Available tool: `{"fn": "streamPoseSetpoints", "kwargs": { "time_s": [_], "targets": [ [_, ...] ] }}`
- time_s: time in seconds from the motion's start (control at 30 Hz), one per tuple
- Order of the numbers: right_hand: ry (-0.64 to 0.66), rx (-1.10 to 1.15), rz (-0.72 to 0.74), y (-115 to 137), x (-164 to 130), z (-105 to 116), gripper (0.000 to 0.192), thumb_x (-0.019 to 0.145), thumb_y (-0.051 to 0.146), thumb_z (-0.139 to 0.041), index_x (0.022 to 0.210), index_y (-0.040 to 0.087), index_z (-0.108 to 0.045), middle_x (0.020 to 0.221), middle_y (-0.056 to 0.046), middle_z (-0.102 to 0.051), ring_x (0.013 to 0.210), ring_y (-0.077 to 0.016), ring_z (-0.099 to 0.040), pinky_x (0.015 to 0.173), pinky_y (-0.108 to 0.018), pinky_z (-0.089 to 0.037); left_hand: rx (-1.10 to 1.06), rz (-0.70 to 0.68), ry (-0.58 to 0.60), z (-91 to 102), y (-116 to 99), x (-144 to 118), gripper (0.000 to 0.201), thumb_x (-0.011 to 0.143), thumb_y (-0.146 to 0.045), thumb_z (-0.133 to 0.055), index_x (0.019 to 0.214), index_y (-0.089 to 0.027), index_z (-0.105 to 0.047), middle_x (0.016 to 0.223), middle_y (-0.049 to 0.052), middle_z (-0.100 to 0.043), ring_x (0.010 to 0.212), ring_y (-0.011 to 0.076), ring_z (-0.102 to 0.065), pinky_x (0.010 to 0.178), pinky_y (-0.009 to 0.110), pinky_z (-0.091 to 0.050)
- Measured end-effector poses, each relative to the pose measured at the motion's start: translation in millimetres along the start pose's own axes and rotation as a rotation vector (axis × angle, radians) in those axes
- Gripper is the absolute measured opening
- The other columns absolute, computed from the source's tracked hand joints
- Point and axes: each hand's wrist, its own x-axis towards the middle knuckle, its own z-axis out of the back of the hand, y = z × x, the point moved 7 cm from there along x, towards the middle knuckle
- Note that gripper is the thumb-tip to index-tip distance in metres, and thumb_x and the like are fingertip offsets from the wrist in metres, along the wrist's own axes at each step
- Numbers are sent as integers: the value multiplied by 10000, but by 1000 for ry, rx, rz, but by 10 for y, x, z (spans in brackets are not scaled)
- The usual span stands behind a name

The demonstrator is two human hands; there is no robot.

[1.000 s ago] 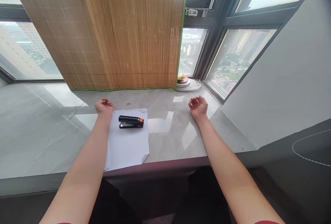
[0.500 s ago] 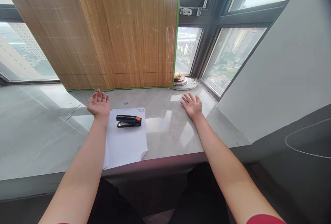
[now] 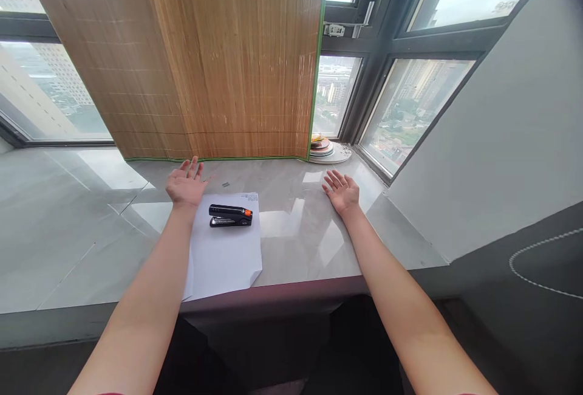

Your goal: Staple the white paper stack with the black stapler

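Note:
My left hand is open, palm up and fingers apart, at the upper left corner of some white paper sheets. It holds nothing. On the paper lies a black stapler with an orange mark near its right end. Just beyond the sheets, a small strip of staples rests on the sill. My right hand, also open and palm up, is over the sill to the right of the paper, with nothing in it. The lower right corner of the paper is curled.
A stack of plates stands in the far corner by the window. A bamboo blind hangs down to the back of the grey sill. A white wall and a hanging cord are at the right.
My left hand has shifted a little to the right, its fingers turning toward the stapler side. My right hand stays nearly in place. The whole view has moved slightly.

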Motion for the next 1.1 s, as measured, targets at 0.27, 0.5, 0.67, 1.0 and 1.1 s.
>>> {"fn": "streamPoseSetpoints", "kwargs": {
  "time_s": [0.27,0.5,0.67,1.0,1.1],
  "targets": [
    [28,-100,11,-10,9,-26,270,882,434,-597,999,277,-783,1323,-38,-777,1218,-258,-698,934,-415,-614,100,103,69,-51,121,-7,363,980,-595,-503,1098,-309,-694,1549,78,-622,1467,334,-551,1216,769,-344],
    [46,-149,28,-4,0,-45,261,831,434,-629,970,279,-787,1314,-36,-783,1193,-271,-702,912,-423,-607,54,171,158,-148,249,-14,411,975,-636,-548,1125,-287,-704,1558,113,-614,1505,389,-514,1199,808,-333],
    [48,-153,27,6,-26,-66,252,826,428,-632,952,277,-790,1286,-35,-793,1182,-262,-701,911,-406,-597,76,220,150,-147,322,2,439,967,-655,-564,1120,-268,-703,1543,146,-619,1523,419,-488,1194,839,-300],
    [52,-140,18,12,-46,-68,224,836,399,-638,937,257,-779,1273,-49,-793,1107,-229,-709,837,-349,-594,36,137,83,0,130,41,396,966,-646,-556,1089,-292,-685,1499,111,-654,1444,379,-575,1171,728,-444],
    [39,-140,5,0,-15,-44,199,813,408,-664,894,252,-759,1133,-59,-807,941,-208,-702,750,-328,-583,26,108,65,-13,120,59,405,988,-619,-524,1022,-251,-689,1402,131,-713,1318,329,-667,1114,602,-544]
  ]
}}
